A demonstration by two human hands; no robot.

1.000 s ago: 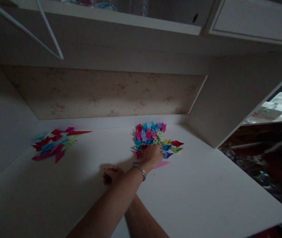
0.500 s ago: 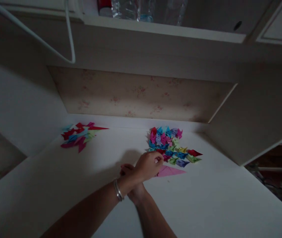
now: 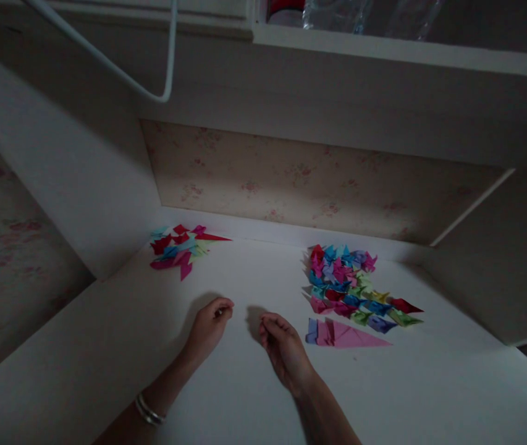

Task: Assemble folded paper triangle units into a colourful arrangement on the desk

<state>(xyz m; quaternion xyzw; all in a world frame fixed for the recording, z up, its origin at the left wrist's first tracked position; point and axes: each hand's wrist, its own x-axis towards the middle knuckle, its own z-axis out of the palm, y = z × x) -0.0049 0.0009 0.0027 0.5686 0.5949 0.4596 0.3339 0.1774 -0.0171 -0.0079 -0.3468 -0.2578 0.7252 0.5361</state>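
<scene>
My left hand [image 3: 210, 321], with a silver bracelet [image 3: 149, 410] on its wrist, hovers over the white tabletop with its fingers curled into a loose ring; nothing shows in it. To its right, apart from it, is my right hand [image 3: 286, 352], thumb pressed to the bent fingers; whatever lies between them is hidden. Beside the right hand lies a long pink folded paper piece [image 3: 356, 337], tapering to a point, with a lilac folded end [image 3: 312, 330]. Behind it, small origami pieces [image 3: 337, 272] in many colours are set out in close rows.
At the back left sits a looser heap of folded paper [image 3: 177, 247], one red point sticking out rightward. White side panels and a flowered back wall [image 3: 300, 176] bound the tabletop [image 3: 244, 395]. Overhead are a shelf [image 3: 383, 49] with clear plastic and a hanging white cable [image 3: 168, 68].
My hands were crossed, the left over the right at the origami rows; they have uncrossed, the left moving left and the right moving right. The view has shifted leftward.
</scene>
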